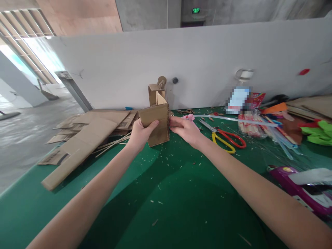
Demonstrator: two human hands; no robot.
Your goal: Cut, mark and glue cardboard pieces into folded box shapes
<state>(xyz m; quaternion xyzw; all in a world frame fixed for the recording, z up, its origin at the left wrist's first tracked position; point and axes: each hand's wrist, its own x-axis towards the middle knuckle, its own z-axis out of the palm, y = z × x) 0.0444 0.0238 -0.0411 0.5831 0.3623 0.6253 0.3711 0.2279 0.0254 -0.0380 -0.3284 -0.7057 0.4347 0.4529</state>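
My left hand [141,133] is closed round the left edge of a folded brown cardboard piece [157,122], holding it upright over the green table [168,193]. My right hand [185,129] rests against the cardboard's right edge, fingers pressed together there. A small pink object [188,117] shows just above my right hand; I cannot make out what it is. Behind the cardboard piece stands a small cardboard structure [157,92] with a round part on top, close to the white wall.
Flat cardboard sheets [83,138] and thin wooden sticks [114,143] lie at the left. Scissors with red and yellow handles [225,138], clear glue sticks [238,120], packets, coloured paper [317,133] and a purple glue gun [303,186] crowd the right. Small scraps litter the mat.
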